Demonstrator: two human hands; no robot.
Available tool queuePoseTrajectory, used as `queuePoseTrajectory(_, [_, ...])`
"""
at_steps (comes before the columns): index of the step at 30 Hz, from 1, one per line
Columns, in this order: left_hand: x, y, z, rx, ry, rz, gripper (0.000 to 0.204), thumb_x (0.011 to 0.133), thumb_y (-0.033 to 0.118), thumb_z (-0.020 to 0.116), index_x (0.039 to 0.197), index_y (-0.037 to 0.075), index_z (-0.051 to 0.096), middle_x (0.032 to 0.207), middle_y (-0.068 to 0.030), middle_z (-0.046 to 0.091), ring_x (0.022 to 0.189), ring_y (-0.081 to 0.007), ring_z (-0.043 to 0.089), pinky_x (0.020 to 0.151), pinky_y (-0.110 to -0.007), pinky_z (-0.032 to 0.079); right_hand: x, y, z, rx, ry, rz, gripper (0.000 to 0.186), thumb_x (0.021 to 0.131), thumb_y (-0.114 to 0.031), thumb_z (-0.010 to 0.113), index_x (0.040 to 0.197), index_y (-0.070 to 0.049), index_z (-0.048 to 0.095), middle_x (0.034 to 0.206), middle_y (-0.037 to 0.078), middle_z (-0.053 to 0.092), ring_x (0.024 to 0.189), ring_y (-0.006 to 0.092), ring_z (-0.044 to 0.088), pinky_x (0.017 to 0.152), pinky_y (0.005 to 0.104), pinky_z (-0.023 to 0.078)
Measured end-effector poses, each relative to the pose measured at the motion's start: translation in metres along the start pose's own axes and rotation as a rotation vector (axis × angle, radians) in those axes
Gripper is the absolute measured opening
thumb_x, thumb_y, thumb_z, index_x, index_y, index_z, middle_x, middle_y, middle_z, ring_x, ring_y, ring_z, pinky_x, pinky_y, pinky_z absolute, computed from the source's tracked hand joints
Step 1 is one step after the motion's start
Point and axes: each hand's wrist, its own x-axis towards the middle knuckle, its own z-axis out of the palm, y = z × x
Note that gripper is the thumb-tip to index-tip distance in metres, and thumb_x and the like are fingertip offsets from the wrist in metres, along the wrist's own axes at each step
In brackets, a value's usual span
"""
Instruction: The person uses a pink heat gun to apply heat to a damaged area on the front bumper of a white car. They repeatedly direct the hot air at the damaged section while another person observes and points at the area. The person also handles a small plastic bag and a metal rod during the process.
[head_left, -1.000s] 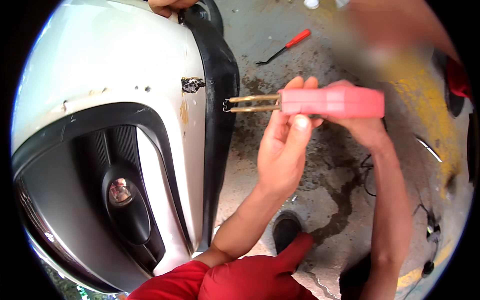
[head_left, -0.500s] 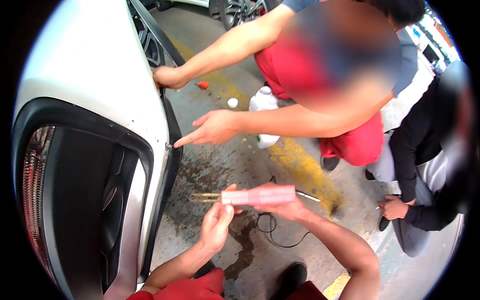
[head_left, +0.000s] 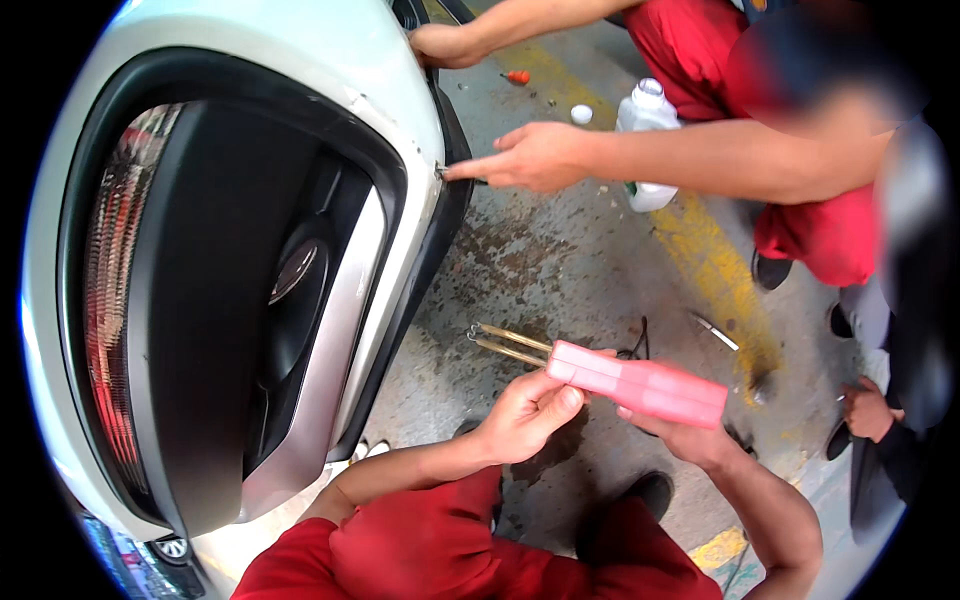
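A pink-red plastic tool (head_left: 630, 382) with two brass prongs and a bent wire at their tip points up-left toward the car bumper. My left hand (head_left: 530, 414) grips its front end, thumb on the near side. My right hand (head_left: 680, 430) is closed around its rear part, partly hidden under it. The bumper's white corner (head_left: 420, 165) has a damaged spot, where a co-worker's forefinger (head_left: 465, 170) touches it. That person's other hand (head_left: 445, 48) holds the upper edge of the bumper. A black trim housing (head_left: 200, 280) with a lamp fills the bumper's side.
The co-worker's red trouser leg (head_left: 815, 240) is at upper right, beside a white jug (head_left: 650, 195) and cap (head_left: 581, 114). Another person's hand (head_left: 868, 410) rests farther right. An orange-red object (head_left: 517, 77), a metal tool (head_left: 715, 330) and cable lie on the stained floor.
The view has swung, bringing both other people into sight since the first frame. The tool, level earlier, now slants with prongs raised leftward. The co-worker's finger stays on the bumper corner.
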Motion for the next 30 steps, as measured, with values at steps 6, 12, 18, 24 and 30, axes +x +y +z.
queuePoseTrajectory(6, [-0.011,-0.019,-0.009,0.107,0.021,-0.062,0.056,0.109,0.04,0.045,0.141,-0.005,0.051,0.152,-0.0197,0.047,0.117,-0.0245,0.059,0.101,-0.043,0.047,-0.003,0.038,0.018,0.27,0.057,0.029,0.051,0.089,-0.011,0.079,0.135,-0.005,0.059,0.127,0.007,0.064,0.12,0.0187,0.059,0.102,0.0348,0.049])
queuePoseTrajectory(12, [-0.002,-0.03,-0.006,0.065,0.035,-0.116,0.056,0.109,0.039,0.046,0.144,-0.005,0.048,0.153,-0.022,0.045,0.134,-0.0306,0.051,0.112,-0.048,0.04,-0.01,0.046,0.027,0.408,0.171,0.067,0.04,0.091,-0.01,0.079,0.127,-0.004,0.064,0.116,0.005,0.067,0.11,0.0164,0.064,0.095,0.0313,0.052])
queuePoseTrajectory(18, [0.008,-0.036,-0.002,0.053,0.038,-0.117,0.056,0.108,0.038,0.047,0.144,-0.005,0.048,0.153,-0.0226,0.045,0.14,-0.0327,0.046,0.117,-0.05,0.035,-0.015,0.054,0.019,0.438,0.174,0.147,0.044,0.089,-0.011,0.081,0.128,-0.004,0.062,0.12,0.005,0.067,0.113,0.0151,0.063,0.098,0.0311,0.051])
queuePoseTrajectory(24, [0.011,-0.037,-0.002,0.044,0.069,-0.142,0.057,0.108,0.039,0.047,0.145,-0.005,0.047,0.153,-0.0218,0.045,0.141,-0.0326,0.045,0.118,-0.051,0.034,-0.007,0.058,0.019,0.472,0.165,0.147,0.044,0.089,-0.011,0.081,0.128,-0.004,0.062,0.119,0.005,0.067,0.112,0.015,0.063,0.098,0.0312,0.051])
queuePoseTrajectory(30, [0.013,-0.037,-0.003,0.045,0.093,-0.145,0.058,0.109,0.039,0.046,0.146,-0.005,0.046,0.154,-0.0204,0.045,0.141,-0.0327,0.046,0.118,-0.051,0.034,-0.001,0.063,0.022,0.501,0.147,0.143,0.044,0.089,-0.01,0.08,0.129,-0.004,0.062,0.12,0.005,0.067,0.112,0.0145,0.063,0.097,0.031,0.051])
